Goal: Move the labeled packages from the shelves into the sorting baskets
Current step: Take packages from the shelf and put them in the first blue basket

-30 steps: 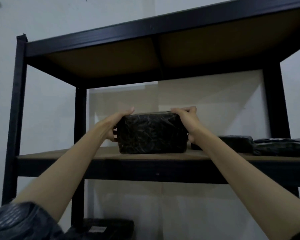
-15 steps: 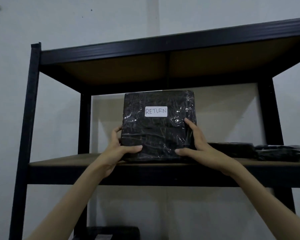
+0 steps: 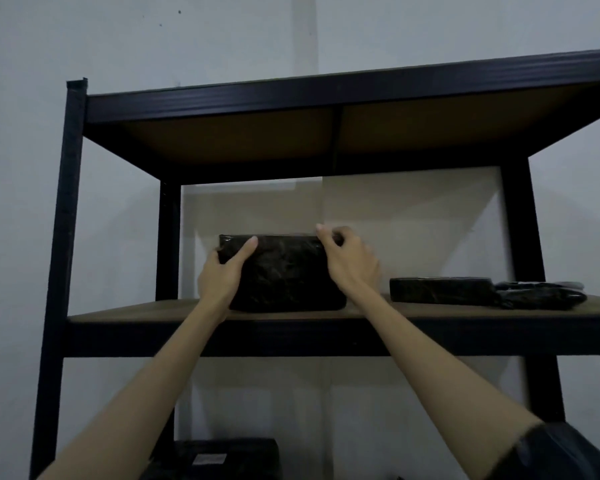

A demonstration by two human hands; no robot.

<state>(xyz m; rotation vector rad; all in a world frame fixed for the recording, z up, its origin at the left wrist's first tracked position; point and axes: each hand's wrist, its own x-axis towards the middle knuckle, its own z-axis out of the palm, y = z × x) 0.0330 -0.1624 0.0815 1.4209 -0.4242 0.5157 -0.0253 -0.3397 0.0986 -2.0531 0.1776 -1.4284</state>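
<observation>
A: How do the hands sit on the package [image 3: 286, 273]?

B: The left hand [image 3: 220, 277] grips its left end, thumb laid up across the front face, the other fingers curled round the side and out of sight behind it. The right hand [image 3: 352, 263] is at the top right corner, fingers bent over the upper edge; it looks like a hold on that corner, though the hand is a little blurred.

A: And where is the package itself?

B: Between the two hands, resting on the shelf [image 3: 136, 315] near the front edge, long side toward the camera. Its wrap is black and shiny. No label shows on the face turned this way.

A: Anything else on that board?

B: A flat box [image 3: 442, 289] to the right, apart from the right hand, and a dark bag [image 3: 541, 296] touching the box's far end. Lower down, another parcel [image 3: 219, 459] with a pale label lies on the shelf below.
</observation>
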